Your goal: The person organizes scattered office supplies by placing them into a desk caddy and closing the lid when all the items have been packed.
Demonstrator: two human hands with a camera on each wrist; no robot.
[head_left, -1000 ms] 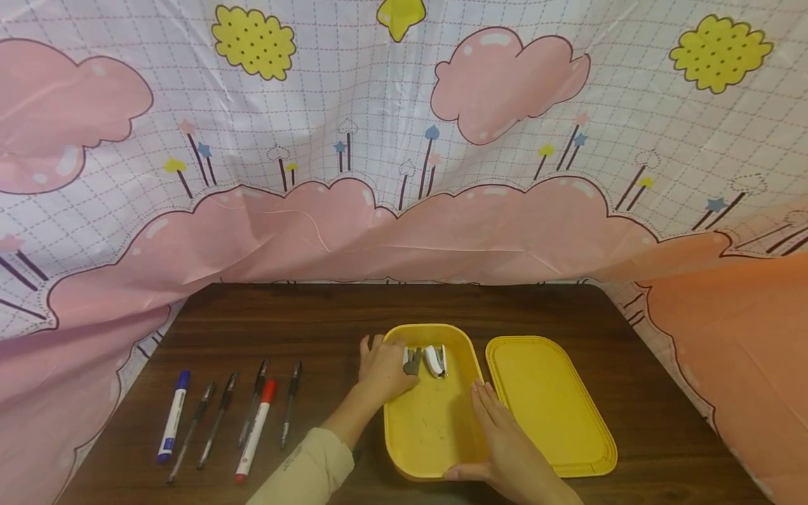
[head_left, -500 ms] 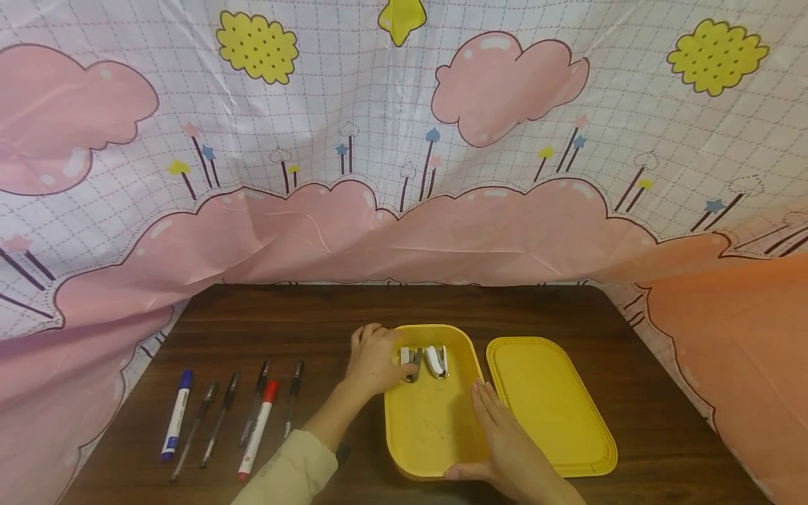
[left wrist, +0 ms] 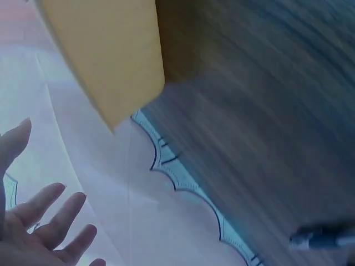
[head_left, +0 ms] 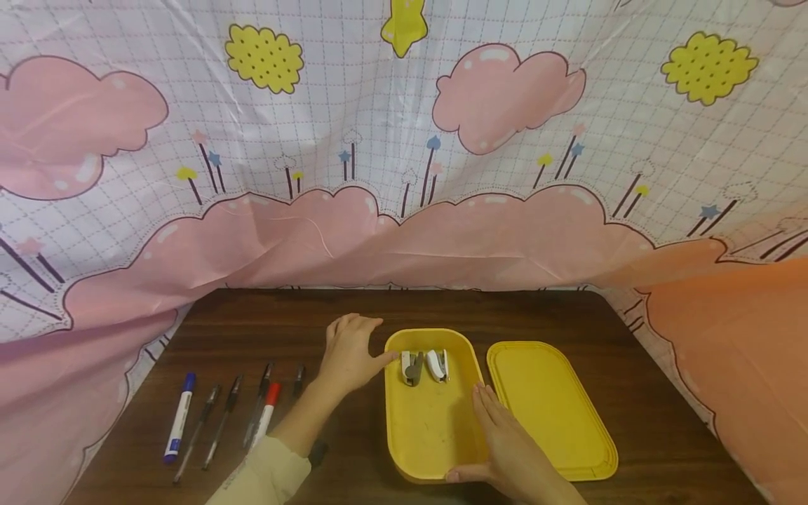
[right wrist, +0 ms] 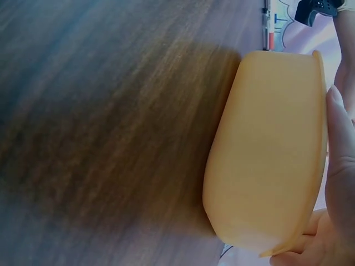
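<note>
A yellow plastic box (head_left: 435, 428) stands on the dark wooden table, its open top facing up. Inside, near its far end, lie a grey-and-white mini stapler (head_left: 412, 369) and a white mini stapler (head_left: 438, 365), side by side. My left hand (head_left: 350, 354) is held left of the box, fingers spread and holding nothing, with the thumb tip close to the left rim. My right hand (head_left: 511, 442) rests against the box's near right corner, straight fingers along the right side and thumb at the near edge. In the right wrist view, that hand (right wrist: 341, 172) lies along the rim.
A flat yellow lid (head_left: 552, 414) lies right of the box. On the left are a blue marker (head_left: 179, 419), a red marker (head_left: 266, 410) and several black pens (head_left: 222, 422), some partly behind the left forearm. A patterned curtain (head_left: 404, 245) hangs behind the table.
My left hand has let go of the grey-and-white stapler and drawn back left out of the box, its fingers spreading. The right hand has stayed at the box corner.
</note>
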